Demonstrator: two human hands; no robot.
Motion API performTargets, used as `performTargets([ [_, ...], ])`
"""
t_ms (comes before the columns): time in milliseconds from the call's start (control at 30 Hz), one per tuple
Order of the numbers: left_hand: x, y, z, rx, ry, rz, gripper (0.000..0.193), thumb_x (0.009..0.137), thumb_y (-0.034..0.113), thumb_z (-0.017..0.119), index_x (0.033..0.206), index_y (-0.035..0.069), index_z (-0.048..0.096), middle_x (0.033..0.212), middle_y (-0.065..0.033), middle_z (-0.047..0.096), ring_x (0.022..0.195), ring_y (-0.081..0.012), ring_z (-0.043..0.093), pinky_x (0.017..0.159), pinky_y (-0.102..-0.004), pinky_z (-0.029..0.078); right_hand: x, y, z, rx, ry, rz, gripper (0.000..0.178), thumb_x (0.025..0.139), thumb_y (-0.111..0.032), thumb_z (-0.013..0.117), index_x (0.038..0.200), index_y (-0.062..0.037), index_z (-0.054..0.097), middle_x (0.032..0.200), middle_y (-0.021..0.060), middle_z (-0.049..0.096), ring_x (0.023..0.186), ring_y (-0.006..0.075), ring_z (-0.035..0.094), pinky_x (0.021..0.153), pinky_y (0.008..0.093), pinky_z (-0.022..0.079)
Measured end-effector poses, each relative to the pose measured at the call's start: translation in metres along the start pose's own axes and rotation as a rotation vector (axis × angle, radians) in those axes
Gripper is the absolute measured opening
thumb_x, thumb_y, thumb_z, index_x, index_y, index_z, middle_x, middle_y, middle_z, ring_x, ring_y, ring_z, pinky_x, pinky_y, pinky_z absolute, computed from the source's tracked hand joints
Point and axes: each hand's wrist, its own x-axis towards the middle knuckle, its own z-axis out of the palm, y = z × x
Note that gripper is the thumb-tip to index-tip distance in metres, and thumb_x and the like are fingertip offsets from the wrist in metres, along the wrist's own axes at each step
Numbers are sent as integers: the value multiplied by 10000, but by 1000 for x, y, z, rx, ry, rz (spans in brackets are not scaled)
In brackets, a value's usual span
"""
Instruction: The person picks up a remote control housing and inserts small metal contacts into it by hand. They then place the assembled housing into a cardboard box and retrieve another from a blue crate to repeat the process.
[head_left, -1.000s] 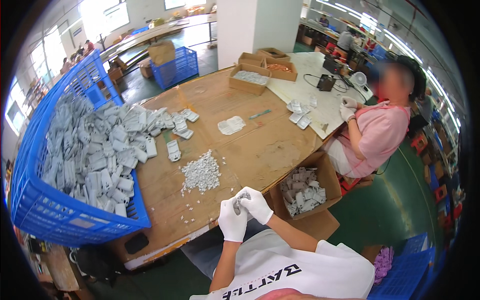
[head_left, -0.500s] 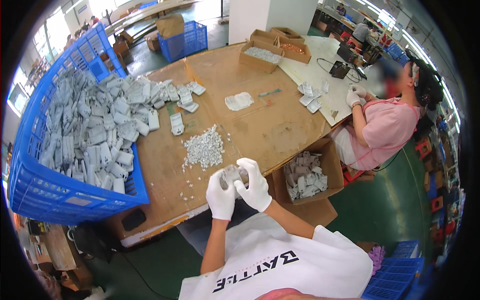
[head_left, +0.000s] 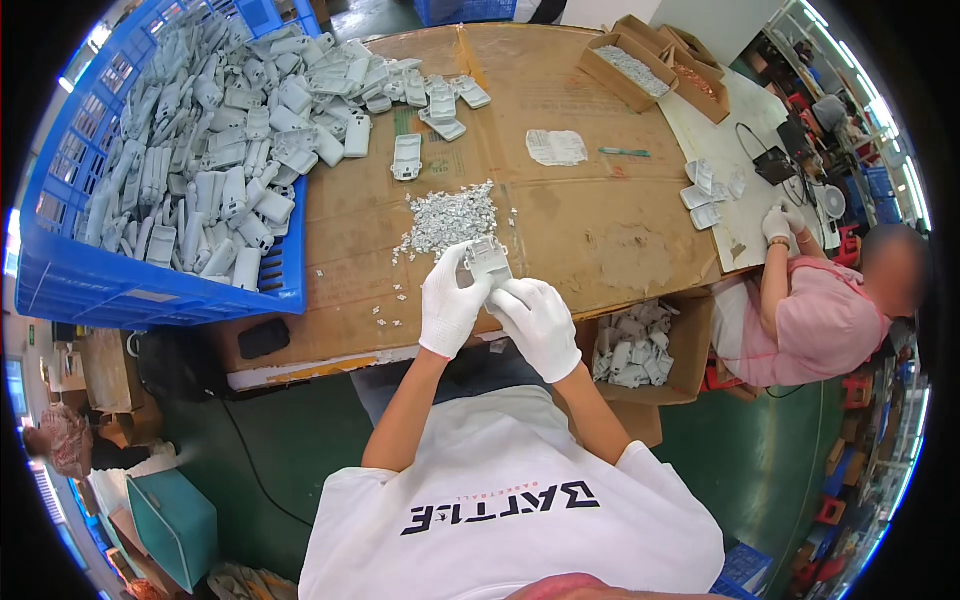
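Both my hands wear white gloves and meet at the table's near edge around one light grey plastic housing [head_left: 488, 260], its hollow, ribbed side facing up. My left hand [head_left: 450, 308] grips the housing's left side between thumb and fingers. From the lower right, my right hand [head_left: 540, 325] pinches its near end. Just beyond my hands lies a loose pile of small whitish parts [head_left: 450, 220], with a few strays toward the near edge. Past the pile, a single similar housing [head_left: 407, 157] rests on the cardboard-covered table [head_left: 570, 215].
A blue crate [head_left: 150, 302] heaped with grey housings [head_left: 225, 195] stands at left, spilling onto the table. Cardboard boxes [head_left: 628, 70] of small parts sit far right. Below the table's right edge, a carton [head_left: 690, 365] holds more housings. A co-worker in pink [head_left: 825, 310] sits at right.
My view has shifted, so the table sits higher in the picture. The housing has turned and now shows its hollow side. My right hand has moved from its far right side to its near end.
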Motion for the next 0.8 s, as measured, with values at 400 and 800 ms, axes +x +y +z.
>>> performTargets([
  [400, 63, -9, -19, 92, -71, 20, 353, 862, 123, 695, 1193, 9, 652, 1090, -115, 692, 908, -176, 671, 847, -299, 522, 27, 113, -33, -272, -129, 146, 227, 796, -126, 695, 1001, -138, 600, 968, 77, 572, 869, 286, 586, 741, 408, 500],
  [800, 152, -21, -47, 866, 276, 311, 307, 864, 58, 606, 1143, 174, 660, 1256, -109, 592, 1101, -319, 602, 897, -429, 516, 39, 295, -57, -768, -203, 524, 188, 829, -185, 690, 990, -94, 654, 1086, 159, 626, 976, 336, 616, 807, 454, 523],
])
